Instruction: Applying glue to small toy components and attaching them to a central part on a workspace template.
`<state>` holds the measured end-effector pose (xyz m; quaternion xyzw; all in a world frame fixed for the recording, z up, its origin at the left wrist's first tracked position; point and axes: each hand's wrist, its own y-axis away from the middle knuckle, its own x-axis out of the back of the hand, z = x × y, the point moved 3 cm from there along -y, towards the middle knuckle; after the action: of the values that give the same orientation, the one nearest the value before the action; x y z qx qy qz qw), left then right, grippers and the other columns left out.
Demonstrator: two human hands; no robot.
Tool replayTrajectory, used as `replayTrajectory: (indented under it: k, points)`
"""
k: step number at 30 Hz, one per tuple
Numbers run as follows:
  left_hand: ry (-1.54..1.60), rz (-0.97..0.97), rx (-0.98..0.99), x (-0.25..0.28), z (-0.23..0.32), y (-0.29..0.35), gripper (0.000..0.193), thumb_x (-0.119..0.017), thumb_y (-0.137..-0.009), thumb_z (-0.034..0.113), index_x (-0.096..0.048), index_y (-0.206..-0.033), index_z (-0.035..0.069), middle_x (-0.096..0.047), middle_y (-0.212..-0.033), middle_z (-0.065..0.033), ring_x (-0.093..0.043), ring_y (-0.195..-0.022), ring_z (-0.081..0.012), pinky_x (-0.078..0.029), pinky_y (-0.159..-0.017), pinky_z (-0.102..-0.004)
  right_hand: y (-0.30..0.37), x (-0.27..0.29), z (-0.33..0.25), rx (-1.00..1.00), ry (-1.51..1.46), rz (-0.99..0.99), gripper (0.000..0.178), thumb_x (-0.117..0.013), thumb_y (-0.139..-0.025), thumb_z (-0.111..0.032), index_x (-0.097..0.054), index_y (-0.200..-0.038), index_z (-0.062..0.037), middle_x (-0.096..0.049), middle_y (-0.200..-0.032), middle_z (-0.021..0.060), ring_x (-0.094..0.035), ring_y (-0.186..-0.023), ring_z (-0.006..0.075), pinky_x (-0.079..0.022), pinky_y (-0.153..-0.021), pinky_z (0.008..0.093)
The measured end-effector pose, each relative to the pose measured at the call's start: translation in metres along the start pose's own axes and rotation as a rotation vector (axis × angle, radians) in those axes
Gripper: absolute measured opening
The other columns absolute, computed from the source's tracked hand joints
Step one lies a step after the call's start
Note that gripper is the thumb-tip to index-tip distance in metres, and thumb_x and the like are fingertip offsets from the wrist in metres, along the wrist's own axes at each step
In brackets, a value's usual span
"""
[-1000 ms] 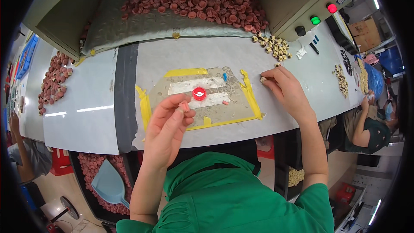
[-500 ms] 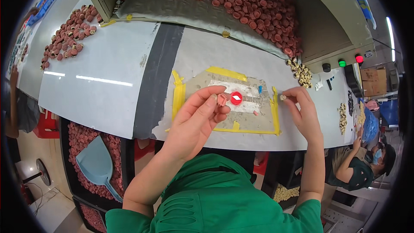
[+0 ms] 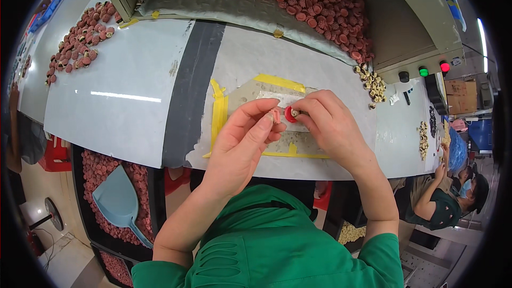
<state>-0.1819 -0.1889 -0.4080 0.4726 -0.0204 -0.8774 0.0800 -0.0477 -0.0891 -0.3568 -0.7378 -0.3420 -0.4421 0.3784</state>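
Note:
My left hand (image 3: 239, 148) pinches a small pink bumpy cap (image 3: 275, 116) between thumb and fingers, held over the work mat. Just to its right, my right hand (image 3: 335, 128) grips a small cream-coloured piece (image 3: 294, 112) at the fingertips. That piece is over a red round holder (image 3: 289, 115), and I cannot tell whether the two touch. Yellow tape (image 3: 217, 117) edges the grey mat (image 3: 250, 93) beneath both hands. My right hand covers the mat's right part.
A heap of pink caps (image 3: 314, 8) fills the open cabinet ahead. Cream-and-dark pieces (image 3: 372, 86) lie beside it. Pink-and-dark pieces (image 3: 80, 48) are spread at far left. Below, a blue dustpan (image 3: 118, 197) rests in a bin of pink pieces. Another person (image 3: 453, 202) sits at far right.
My right hand has moved left with the cream-coloured piece, from the mat's right edge to the red holder. My left hand stays nearly in place with the pink cap.

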Motion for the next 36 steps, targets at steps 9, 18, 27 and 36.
replayTrajectory:
  k: [9, 18, 27, 36]
  points:
    - [-0.148, 0.017, 0.06, -0.004, -0.003, 0.001, 0.026, -0.048, -0.098, 0.015, -0.05, -0.121, 0.004, -0.057, -0.107, -0.0028, -0.054, -0.093, -0.0091, -0.042, -0.082, -0.0238, 0.019, 0.001, 0.001, -0.355, -0.739, 0.097, 0.015, -0.056, -0.088, -0.003, -0.057, -0.103, -0.0015, -0.057, -0.099, 0.0082, -0.056, -0.084, 0.0164, -0.046, -0.074, 0.0274]
    - [-0.301, 0.016, -0.064, -0.014, -0.01, 0.003, 0.026, -0.05, -0.097, 0.011, -0.051, -0.119, -0.001, -0.059, -0.108, -0.0053, -0.057, -0.095, -0.0102, -0.046, -0.085, -0.0256, 0.016, -0.001, -0.029, -0.164, -0.458, 0.185, 0.021, -0.061, -0.084, 0.002, -0.054, -0.103, -0.0017, -0.056, -0.101, 0.0107, -0.057, -0.088, 0.022, -0.049, -0.077, 0.0342]
    - [-0.482, -0.104, -0.06, -0.021, -0.009, 0.007, 0.034, -0.049, -0.096, 0.007, -0.043, -0.129, 0.0, -0.058, -0.109, -0.0096, -0.058, -0.097, -0.0114, -0.047, -0.086, -0.0257, 0.026, 0.006, -0.023, -0.096, -0.503, 0.218, 0.028, -0.072, -0.077, -0.008, -0.058, -0.101, -0.0047, -0.055, -0.101, 0.0095, -0.054, -0.095, 0.0249, -0.047, -0.079, 0.0327]
    - [-0.663, -0.178, 0.118, -0.038, -0.002, 0.002, 0.051, -0.053, -0.094, 0.01, -0.028, -0.137, 0.003, -0.057, -0.101, -0.0088, -0.056, -0.089, -0.0108, -0.046, -0.077, -0.0244, 0.033, 0.014, -0.018, 0.027, -0.45, 0.075, 0.026, -0.073, -0.074, -0.011, -0.061, -0.098, -0.0069, -0.055, -0.102, 0.0074, -0.054, -0.093, 0.0243, -0.045, -0.08, 0.0342]
